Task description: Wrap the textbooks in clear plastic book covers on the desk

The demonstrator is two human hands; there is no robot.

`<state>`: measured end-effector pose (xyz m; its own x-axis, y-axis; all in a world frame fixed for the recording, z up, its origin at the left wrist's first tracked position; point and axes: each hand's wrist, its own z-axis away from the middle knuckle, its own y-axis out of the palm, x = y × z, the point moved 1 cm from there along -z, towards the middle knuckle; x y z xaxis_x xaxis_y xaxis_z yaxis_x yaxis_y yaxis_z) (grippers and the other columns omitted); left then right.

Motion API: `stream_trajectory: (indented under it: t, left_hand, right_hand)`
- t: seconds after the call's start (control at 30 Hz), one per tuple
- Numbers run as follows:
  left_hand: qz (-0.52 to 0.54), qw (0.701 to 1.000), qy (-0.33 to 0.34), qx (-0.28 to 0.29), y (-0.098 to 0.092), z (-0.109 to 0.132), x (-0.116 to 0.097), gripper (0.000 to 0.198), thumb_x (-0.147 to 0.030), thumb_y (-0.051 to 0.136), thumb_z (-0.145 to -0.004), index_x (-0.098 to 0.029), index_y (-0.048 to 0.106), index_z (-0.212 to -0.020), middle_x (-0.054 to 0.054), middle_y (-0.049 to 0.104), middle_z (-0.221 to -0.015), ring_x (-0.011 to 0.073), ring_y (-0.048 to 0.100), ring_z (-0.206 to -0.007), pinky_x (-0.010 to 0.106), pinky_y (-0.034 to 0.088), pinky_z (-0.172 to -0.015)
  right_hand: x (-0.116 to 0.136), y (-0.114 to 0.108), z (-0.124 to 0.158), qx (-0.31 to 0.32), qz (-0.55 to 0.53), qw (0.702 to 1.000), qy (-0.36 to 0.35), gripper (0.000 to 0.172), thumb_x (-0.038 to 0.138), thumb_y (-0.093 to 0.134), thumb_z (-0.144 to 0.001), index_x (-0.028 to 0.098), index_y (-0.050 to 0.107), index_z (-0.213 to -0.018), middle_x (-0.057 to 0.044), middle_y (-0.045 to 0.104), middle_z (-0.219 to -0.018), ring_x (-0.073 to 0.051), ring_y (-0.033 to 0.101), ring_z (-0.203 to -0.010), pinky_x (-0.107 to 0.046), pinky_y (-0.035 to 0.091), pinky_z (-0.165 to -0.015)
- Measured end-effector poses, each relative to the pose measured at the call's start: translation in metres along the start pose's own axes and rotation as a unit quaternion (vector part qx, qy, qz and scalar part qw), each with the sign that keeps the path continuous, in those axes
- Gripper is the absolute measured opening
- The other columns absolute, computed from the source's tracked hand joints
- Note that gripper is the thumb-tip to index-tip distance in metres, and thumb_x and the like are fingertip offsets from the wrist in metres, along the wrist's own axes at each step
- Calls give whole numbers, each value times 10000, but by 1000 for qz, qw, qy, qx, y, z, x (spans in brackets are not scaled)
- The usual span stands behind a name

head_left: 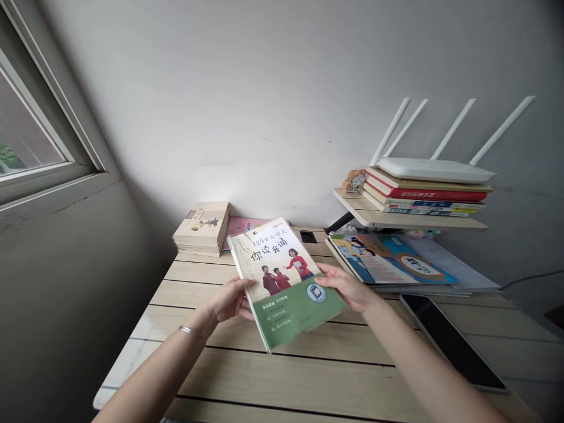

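A closed book [282,282] with a cream and green cover, showing Chinese writing and three drawn people, is held tilted above the desk. My left hand [233,299] grips its left edge, thumb on the cover and fingers underneath. On the right edge, my right hand [341,285] holds it the same way, thumb on top. Behind the book, a pink book or folder [240,226] lies partly hidden. To its left sits a stack of tan booklets [202,229].
On the right, a raised shelf [374,218] carries a book stack [423,194] with a white router [436,169] on top. Below lie large picture books [392,258]. A dark-screened tablet or phone [453,341] rests on the slatted desk [282,379]. A window [39,117] is at left.
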<state>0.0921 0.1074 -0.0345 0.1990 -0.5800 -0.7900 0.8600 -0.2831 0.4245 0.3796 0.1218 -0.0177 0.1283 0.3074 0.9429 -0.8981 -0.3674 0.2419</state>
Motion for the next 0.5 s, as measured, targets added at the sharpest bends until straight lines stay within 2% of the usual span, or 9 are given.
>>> stream_trajectory:
  t: [0.03,0.1,0.17,0.2,0.27,0.33,0.4,0.5]
  left_hand:
    - [13,1000,14,2,2,-5,-5,411,-243,614,-771,-82,516,-1136,143,711,-823,250,694,-640,353,571,-531]
    - [65,996,53,-9,11,-21,-15,390,-169,590,-784,-58,520,-1151,154,711,-856,226,694,-661,333,581,-576]
    - [141,986,87,-26,24,-43,-23,365,-153,548,-829,-78,511,-1184,137,708,-892,199,692,-696,313,586,-632]
    - [181,978,96,-42,31,-55,-26,350,-153,524,-854,-94,503,-1198,127,704,-909,193,692,-710,320,587,-653]
    - [229,964,107,-87,42,-81,-27,311,-171,466,-904,-120,490,-1210,109,695,-938,170,686,-726,310,584,-677]
    - [239,959,102,-116,49,-105,-24,304,-208,439,-931,-140,469,-1225,105,681,-975,155,680,-745,292,578,-690]
    - [238,956,101,-137,52,-122,-16,306,-274,452,-936,-166,468,-1222,104,666,-1019,157,678,-785,284,571,-703]
    - [218,960,105,-143,48,-131,-7,306,-355,468,-927,-158,519,-1155,123,659,-1030,184,678,-840,308,567,-739]
  right_hand:
    - [12,-8,-9,12,6,1000,5,431,231,750,-651,171,646,-1065,-87,731,-967,-223,692,-793,-321,529,-704]
    - [33,-23,-29,-17,-4,1000,-10,359,254,723,-694,160,653,-1033,-88,734,-936,-224,691,-789,-322,538,-697]
    - [47,-33,-50,-67,-84,992,-71,311,416,603,-807,190,644,-1017,-74,730,-944,-222,681,-856,-323,552,-700]
    - [48,-35,-59,-98,-129,981,-107,342,485,544,-833,200,639,-996,-73,729,-923,-217,677,-868,-317,559,-694]
    - [39,-31,-77,-153,-172,964,-134,423,571,475,-843,200,626,-978,-94,721,-892,-223,673,-880,-325,569,-698]
    - [18,-20,-91,-208,-136,965,-80,416,550,526,-825,177,623,-981,-120,715,-862,-243,677,-853,-364,573,-704]
    - [-5,-9,-102,-272,-87,958,-30,304,405,647,-779,160,634,-958,-109,714,-794,-238,682,-771,-379,571,-683]
    - [-25,-5,-112,-324,-60,944,-20,231,218,704,-703,157,646,-919,-69,707,-712,-212,673,-676,-363,569,-642]
